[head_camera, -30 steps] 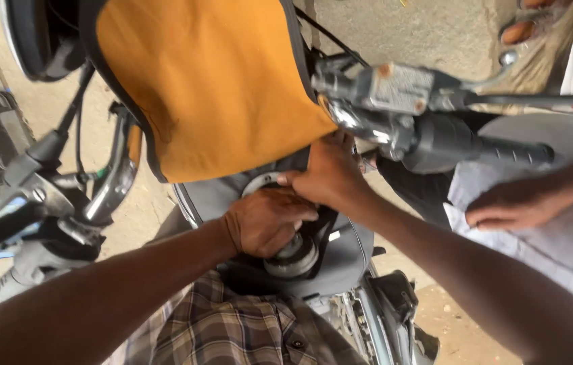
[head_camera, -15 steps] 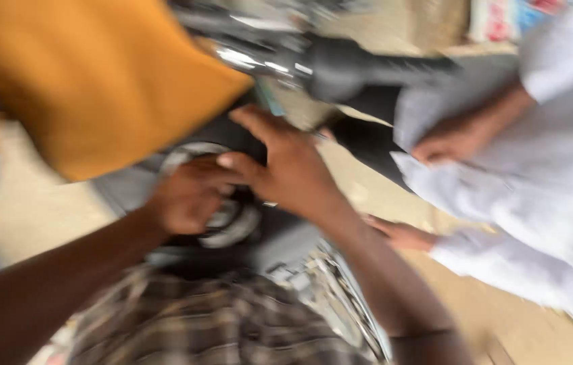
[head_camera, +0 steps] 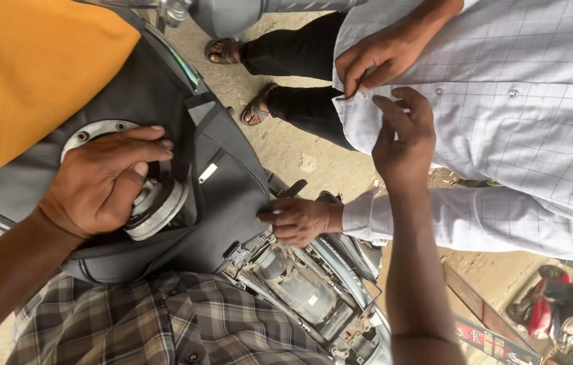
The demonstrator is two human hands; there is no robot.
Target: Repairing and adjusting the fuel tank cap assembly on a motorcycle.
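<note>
My left hand (head_camera: 100, 182) grips the round metal fuel cap (head_camera: 161, 206) on a motorcycle tank under a grey padded cover (head_camera: 225, 179). My right hand (head_camera: 404, 138) is raised off the tank, fingers apart and holding nothing, just below another person's hand (head_camera: 377, 57) that pinches at their white checked shirt (head_camera: 503, 101). That person's other hand (head_camera: 300, 220) rests on the right edge of the tank cover. An orange cloth (head_camera: 29, 74) covers the upper left, above the cap.
The motorcycle's engine (head_camera: 300, 287) shows below the tank. A grey handlebar grip (head_camera: 239, 13) is at the top. The other person's sandalled feet (head_camera: 229, 51) stand on sandy ground. A red motorcycle (head_camera: 557, 311) sits at the lower right.
My right hand has left the fuel cap and risen right, toward the other person's hand. The view swung right. My left hand stays on the cap.
</note>
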